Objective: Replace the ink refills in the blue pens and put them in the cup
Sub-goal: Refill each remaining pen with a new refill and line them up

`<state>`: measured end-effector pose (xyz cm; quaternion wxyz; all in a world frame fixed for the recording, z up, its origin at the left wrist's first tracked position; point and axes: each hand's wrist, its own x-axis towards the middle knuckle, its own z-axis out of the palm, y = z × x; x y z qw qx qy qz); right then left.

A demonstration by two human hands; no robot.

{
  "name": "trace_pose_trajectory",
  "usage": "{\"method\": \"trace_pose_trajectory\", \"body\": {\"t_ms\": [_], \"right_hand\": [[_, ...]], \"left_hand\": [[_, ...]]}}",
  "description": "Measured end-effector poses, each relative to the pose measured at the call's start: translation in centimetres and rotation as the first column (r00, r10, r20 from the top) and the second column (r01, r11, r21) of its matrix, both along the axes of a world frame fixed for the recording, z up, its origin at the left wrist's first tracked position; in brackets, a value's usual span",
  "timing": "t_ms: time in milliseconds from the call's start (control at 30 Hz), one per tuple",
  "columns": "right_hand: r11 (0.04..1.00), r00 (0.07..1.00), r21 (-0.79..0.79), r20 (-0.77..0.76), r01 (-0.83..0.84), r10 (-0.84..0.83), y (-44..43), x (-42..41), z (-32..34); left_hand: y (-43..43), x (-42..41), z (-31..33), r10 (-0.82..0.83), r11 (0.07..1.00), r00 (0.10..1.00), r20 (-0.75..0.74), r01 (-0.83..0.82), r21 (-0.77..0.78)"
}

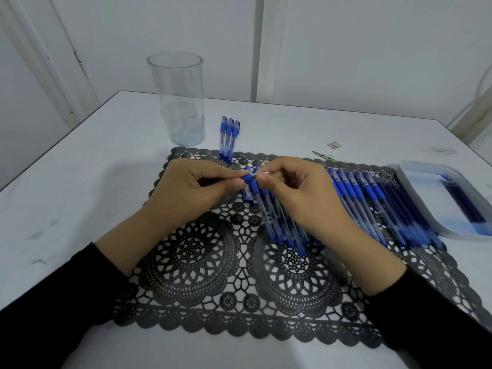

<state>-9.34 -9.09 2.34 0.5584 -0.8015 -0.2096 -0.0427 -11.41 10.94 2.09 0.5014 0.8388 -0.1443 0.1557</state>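
My left hand [191, 187] grips a blue pen [249, 179] by its rubber grip, holding it level above the black lace mat [234, 283]. My right hand [295, 193] pinches the pen's metal tip end, and the two hands almost touch. Under the hands lies a row of blue pens [279, 222]; another long row [372, 206] runs to the right. A tall clear cup [178, 99] stands at the back left with no pens in it. Three pen caps [228, 137] lie side by side just right of the cup.
A clear shallow tray [450, 203] with dark blue refills sits at the mat's right edge. A small metal piece [323, 155] lies behind the mat. The white table [80, 182] meets a wall at the back, and its left edge runs close to the cup.
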Motion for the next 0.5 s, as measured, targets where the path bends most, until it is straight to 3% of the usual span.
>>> {"method": "trace_pose_trajectory", "body": {"t_ms": [167, 300, 500], "right_hand": [[0.997, 0.998, 0.059, -0.018, -0.055, 0.056, -0.4, -0.4, 0.1], [0.999, 0.999, -0.039, 0.031, -0.036, 0.037, -0.5, -0.2, 0.1], [0.995, 0.995, -0.026, -0.011, -0.095, 0.095, -1.0, -0.1, 0.1]], "left_hand": [[0.2, -0.1, 0.1, -0.027, 1.000, 1.000, -0.015, 0.027, 0.012], [0.6, -0.1, -0.1, -0.036, 0.998, 0.999, -0.011, 0.037, 0.048], [0.6, 0.0, -0.2, -0.063, 0.997, 0.998, 0.017, 0.062, 0.054]]}}
